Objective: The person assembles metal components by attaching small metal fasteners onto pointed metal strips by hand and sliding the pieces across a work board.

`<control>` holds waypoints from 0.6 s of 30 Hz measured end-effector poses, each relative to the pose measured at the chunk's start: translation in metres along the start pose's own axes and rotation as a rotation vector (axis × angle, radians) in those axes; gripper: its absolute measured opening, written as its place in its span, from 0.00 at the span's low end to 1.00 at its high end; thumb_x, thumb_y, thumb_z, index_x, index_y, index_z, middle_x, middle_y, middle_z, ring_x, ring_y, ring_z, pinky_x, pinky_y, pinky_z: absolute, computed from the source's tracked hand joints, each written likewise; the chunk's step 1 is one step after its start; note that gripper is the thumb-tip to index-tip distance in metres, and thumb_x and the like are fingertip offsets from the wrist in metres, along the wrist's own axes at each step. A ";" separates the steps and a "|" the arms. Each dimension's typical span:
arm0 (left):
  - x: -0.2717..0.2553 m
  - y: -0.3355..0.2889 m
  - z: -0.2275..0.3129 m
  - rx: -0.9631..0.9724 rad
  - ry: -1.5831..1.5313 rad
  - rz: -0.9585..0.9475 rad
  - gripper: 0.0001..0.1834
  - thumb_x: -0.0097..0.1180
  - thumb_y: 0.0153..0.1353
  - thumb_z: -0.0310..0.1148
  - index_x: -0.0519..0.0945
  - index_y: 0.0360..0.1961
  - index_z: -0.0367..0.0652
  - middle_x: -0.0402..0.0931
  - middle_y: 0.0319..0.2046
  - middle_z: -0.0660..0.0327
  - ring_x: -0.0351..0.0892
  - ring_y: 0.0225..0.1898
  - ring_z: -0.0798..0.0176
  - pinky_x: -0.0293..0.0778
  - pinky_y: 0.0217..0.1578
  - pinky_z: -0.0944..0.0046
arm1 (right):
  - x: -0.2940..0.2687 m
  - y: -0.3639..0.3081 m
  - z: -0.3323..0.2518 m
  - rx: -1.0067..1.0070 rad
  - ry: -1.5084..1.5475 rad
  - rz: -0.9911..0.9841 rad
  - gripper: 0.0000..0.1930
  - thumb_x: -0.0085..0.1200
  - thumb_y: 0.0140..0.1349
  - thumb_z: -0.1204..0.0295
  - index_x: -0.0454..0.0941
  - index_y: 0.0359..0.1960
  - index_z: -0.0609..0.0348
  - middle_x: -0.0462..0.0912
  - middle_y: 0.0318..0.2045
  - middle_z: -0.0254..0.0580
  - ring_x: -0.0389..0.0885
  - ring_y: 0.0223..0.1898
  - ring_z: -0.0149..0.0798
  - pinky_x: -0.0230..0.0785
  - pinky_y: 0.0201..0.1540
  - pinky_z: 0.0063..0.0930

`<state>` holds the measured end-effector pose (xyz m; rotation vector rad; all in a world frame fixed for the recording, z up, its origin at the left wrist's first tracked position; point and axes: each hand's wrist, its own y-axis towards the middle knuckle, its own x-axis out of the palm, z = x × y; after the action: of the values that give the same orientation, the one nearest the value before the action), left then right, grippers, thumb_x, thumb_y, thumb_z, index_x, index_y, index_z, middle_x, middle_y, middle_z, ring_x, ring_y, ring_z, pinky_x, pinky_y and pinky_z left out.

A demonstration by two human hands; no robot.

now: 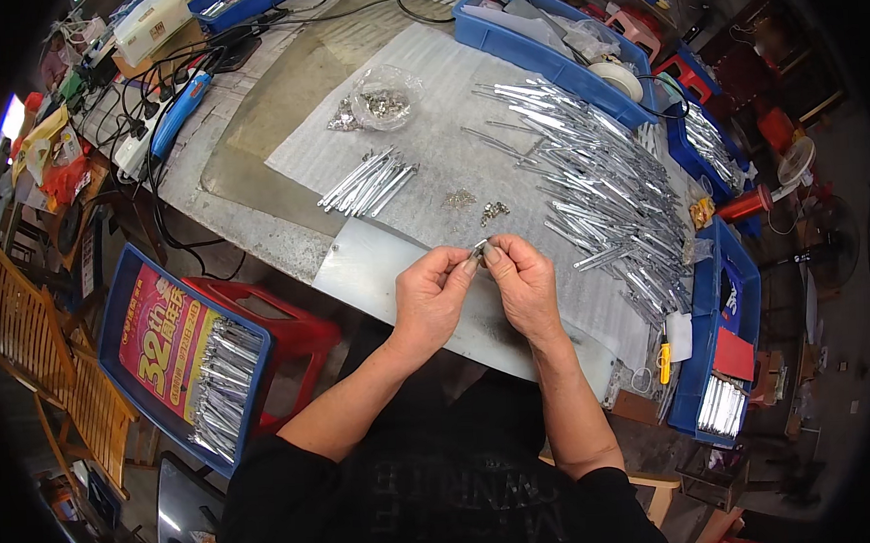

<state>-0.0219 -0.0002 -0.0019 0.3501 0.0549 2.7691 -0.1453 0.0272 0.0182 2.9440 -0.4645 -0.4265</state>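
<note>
My left hand and my right hand meet over the near edge of the worktable, fingertips pinched together. Between them shows a small metal part, mostly hidden by the thumbs and too small to name. Below them is a smooth pale metal plate. Just beyond the hands lie a little heap of small metal pieces and a heap of finer brass-coloured bits. A bundle of slim silvery metal strips rests to the left, and a large pile of similar strips spreads on the right.
A clear plastic bag spills small metal parts at the back. Blue bins line the right side. At left, a blue tray of strips sits by a red stool. A yellow-handled tool lies near the right edge.
</note>
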 end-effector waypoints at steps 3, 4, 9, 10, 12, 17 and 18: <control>0.000 0.001 0.000 -0.032 -0.027 -0.004 0.05 0.50 0.58 0.24 0.74 0.35 0.33 0.70 0.24 0.69 0.64 0.24 0.81 0.61 0.23 0.80 | 0.000 0.001 0.000 -0.014 0.011 -0.005 0.08 0.49 0.58 0.72 0.74 0.31 0.66 0.75 0.22 0.38 0.70 0.25 0.29 0.64 0.29 0.22; 0.000 0.001 0.000 -0.030 -0.018 -0.001 0.05 0.50 0.58 0.24 0.74 0.35 0.33 0.70 0.24 0.70 0.63 0.24 0.81 0.60 0.23 0.80 | 0.001 0.001 -0.001 -0.013 0.011 -0.004 0.08 0.49 0.58 0.72 0.74 0.31 0.66 0.75 0.22 0.38 0.70 0.25 0.29 0.64 0.29 0.22; -0.001 0.001 -0.002 0.006 0.050 0.000 0.05 0.50 0.58 0.24 0.74 0.35 0.33 0.70 0.24 0.69 0.63 0.24 0.81 0.60 0.23 0.80 | 0.006 0.000 -0.005 -0.066 -0.197 0.080 0.08 0.48 0.58 0.72 0.74 0.28 0.67 0.74 0.20 0.41 0.71 0.23 0.30 0.63 0.27 0.24; 0.000 0.001 -0.002 0.026 0.085 0.006 0.05 0.50 0.58 0.24 0.74 0.35 0.33 0.70 0.24 0.69 0.63 0.24 0.81 0.60 0.23 0.80 | 0.006 0.001 -0.003 -0.065 -0.197 0.081 0.08 0.48 0.58 0.72 0.74 0.28 0.67 0.74 0.20 0.41 0.71 0.23 0.30 0.63 0.27 0.24; 0.000 0.001 -0.001 0.014 0.059 0.001 0.05 0.50 0.58 0.24 0.74 0.35 0.33 0.70 0.24 0.69 0.63 0.24 0.81 0.60 0.23 0.80 | 0.006 0.002 0.004 -0.028 -0.119 0.130 0.09 0.49 0.58 0.71 0.74 0.27 0.67 0.73 0.19 0.43 0.70 0.21 0.33 0.62 0.25 0.25; 0.000 0.001 0.000 -0.042 -0.014 -0.015 0.06 0.50 0.58 0.25 0.75 0.34 0.33 0.70 0.23 0.69 0.63 0.23 0.81 0.60 0.22 0.80 | 0.004 0.002 0.005 -0.007 -0.063 0.122 0.10 0.50 0.57 0.70 0.74 0.26 0.66 0.73 0.18 0.44 0.70 0.20 0.35 0.62 0.24 0.27; 0.001 0.001 0.000 -0.034 -0.012 -0.014 0.05 0.50 0.58 0.25 0.75 0.34 0.33 0.70 0.23 0.69 0.63 0.22 0.81 0.59 0.22 0.80 | 0.005 0.001 0.003 -0.020 -0.101 0.111 0.10 0.50 0.57 0.70 0.74 0.25 0.66 0.73 0.18 0.43 0.70 0.20 0.35 0.62 0.24 0.27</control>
<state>-0.0232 -0.0010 -0.0018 0.3569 0.0078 2.7507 -0.1423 0.0245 0.0148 2.8699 -0.6282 -0.5638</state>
